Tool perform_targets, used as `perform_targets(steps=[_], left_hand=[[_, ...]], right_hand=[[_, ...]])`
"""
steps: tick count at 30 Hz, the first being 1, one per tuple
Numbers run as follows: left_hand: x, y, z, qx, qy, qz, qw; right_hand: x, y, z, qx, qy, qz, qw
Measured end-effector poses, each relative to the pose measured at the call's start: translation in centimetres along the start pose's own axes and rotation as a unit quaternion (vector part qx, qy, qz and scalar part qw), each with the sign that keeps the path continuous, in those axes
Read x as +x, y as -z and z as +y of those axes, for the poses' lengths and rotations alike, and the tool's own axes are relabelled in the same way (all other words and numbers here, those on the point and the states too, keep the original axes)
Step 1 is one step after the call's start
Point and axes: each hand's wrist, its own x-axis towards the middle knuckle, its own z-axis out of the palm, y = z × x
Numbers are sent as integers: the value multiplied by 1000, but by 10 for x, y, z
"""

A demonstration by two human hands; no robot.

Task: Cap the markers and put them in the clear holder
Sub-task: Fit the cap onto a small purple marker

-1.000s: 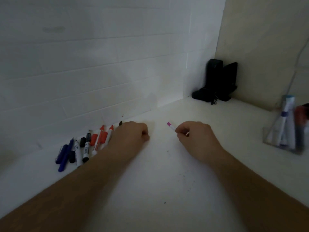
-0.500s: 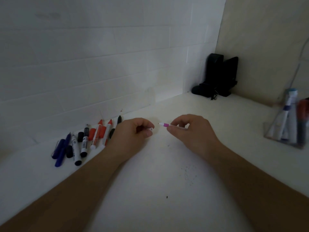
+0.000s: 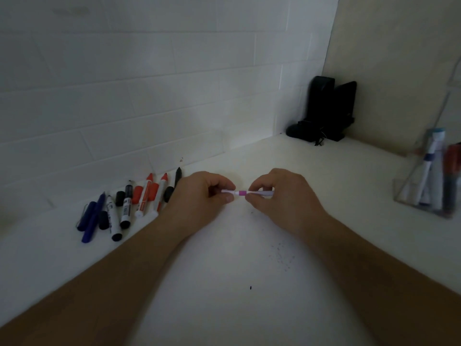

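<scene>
A thin pale marker with a pink band [image 3: 241, 193] lies level between my two hands above the white counter. My right hand [image 3: 279, 193] pinches its barrel. My left hand [image 3: 202, 196] pinches the pale cap [image 3: 228, 191] at the marker's left end, where cap and pink band meet. Left of my left hand lies a row of loose markers and caps [image 3: 124, 208]: blue, black and red ones, some uncapped. The clear holder [image 3: 429, 193] stands at the right edge with several markers upright in it.
A white tiled wall runs behind the row of markers. In the far corner stand black objects [image 3: 324, 111] with a cord. Small dark specks dot the counter [image 3: 237, 283] near my right forearm.
My hands have come together: the cap in my left hand now meets the pink end of the marker in my right hand. Earlier they were apart.
</scene>
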Motion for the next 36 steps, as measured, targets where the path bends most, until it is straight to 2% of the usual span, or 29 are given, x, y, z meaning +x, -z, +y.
perform_targets(steps=[4, 8, 15, 24, 29, 32, 34, 36], left_hand=[[-1, -3, 1, 9, -8, 2, 1000], [0, -4, 0, -16, 10, 10, 1000], [2, -4, -2, 7, 3, -1, 1000], [-3, -4, 0, 5, 7, 15, 1000], [-2, -4, 6, 53, -15, 16, 998], [-4, -1, 12, 45, 2, 7, 999], [-6, 3, 17, 27, 25, -4, 999], [-7, 6, 24, 8, 47, -19, 999]], right_hand=[[0, -3, 0, -26, 35, 9, 999], [-1, -3, 0, -24, 33, 15, 999], [-1, -4, -1, -53, 48, -1, 997], [-3, -6, -5, -16, 23, -9, 1000], [-3, -10, -4, 9, 12, -17, 1000], [-5, -10, -8, 6, 17, -12, 1000], [-6, -4, -12, -42, 18, -16, 999], [-10, 8, -17, -145, 48, -35, 988]])
